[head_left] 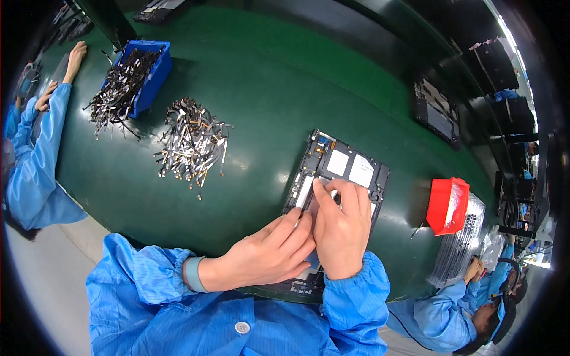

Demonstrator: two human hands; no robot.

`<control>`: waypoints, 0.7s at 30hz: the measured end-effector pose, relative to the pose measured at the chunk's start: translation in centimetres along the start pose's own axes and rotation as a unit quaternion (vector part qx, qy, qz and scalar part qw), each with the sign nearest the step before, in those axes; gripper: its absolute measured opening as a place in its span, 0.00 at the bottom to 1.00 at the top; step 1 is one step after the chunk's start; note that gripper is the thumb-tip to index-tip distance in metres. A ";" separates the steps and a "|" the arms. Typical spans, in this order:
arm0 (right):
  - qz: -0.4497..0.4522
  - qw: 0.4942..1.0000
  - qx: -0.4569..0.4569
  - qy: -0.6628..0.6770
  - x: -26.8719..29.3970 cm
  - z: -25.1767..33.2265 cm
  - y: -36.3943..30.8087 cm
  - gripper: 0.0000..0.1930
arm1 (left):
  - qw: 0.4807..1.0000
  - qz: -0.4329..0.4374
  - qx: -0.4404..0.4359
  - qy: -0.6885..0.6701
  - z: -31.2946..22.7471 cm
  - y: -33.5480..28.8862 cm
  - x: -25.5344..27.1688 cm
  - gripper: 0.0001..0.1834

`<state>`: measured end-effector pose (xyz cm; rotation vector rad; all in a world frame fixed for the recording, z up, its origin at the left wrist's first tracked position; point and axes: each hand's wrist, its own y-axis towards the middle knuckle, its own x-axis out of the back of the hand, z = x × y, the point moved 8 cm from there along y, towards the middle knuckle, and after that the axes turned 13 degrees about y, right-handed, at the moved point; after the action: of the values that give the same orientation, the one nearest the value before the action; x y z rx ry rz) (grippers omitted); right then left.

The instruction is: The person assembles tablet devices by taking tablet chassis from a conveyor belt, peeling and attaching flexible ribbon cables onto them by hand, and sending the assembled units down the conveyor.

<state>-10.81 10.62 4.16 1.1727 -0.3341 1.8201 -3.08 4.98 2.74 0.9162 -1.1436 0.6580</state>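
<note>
An opened dark tablet-like device (pixel 377 184) lies on the green bench in front of me, its inner parts and several white panels exposed. Over its left side, my left hand (pixel 261 252) has its fingers closed together, their tips at the edge beside a white strip (pixel 304 191). My right hand (pixel 344 231) rests over the middle, thumb and fingers drawn into a pinch close to that strip. Whatever lies between the fingertips of either hand is too small or covered to make out. Both hands hide the lower middle of the device.
A loose pile of short black and silver cables (pixel 193 142) lies left of the device. Beyond it, a blue bin (pixel 155 80) overflows with similar cables. A red bin (pixel 446 207) and stacked clear trays (pixel 457 255) stand right. Another device (pixel 438 113) lies far right. Co-workers sit on both sides.
</note>
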 end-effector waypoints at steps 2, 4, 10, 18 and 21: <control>-0.005 1.000 0.009 0.014 0.8 0.2 0.1 0.18 | 0.999 -0.004 -0.007 -0.036 0.4 -0.4 0.4 0.25; -0.064 0.995 -0.066 0.036 2.8 -1.6 -2.1 0.20 | 0.984 0.004 0.008 -0.177 1.0 -1.6 0.3 0.27; -0.097 0.936 -0.280 0.192 3.4 -7.3 -12.3 0.27 | 0.939 0.093 0.166 -0.286 2.7 -5.2 -0.5 0.35; -0.222 0.789 -0.242 0.519 3.0 -7.1 -8.9 0.38 | 0.914 0.027 0.186 -0.359 4.4 -3.0 -0.4 0.34; -0.198 0.767 -0.226 0.567 2.5 -8.3 -4.9 0.38 | 0.962 0.051 0.211 -0.164 6.7 -4.5 0.0 0.34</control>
<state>-12.04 19.92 0.82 -0.2924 0.1854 1.6041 -2.53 -3.06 2.50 1.3738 -1.3793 0.8769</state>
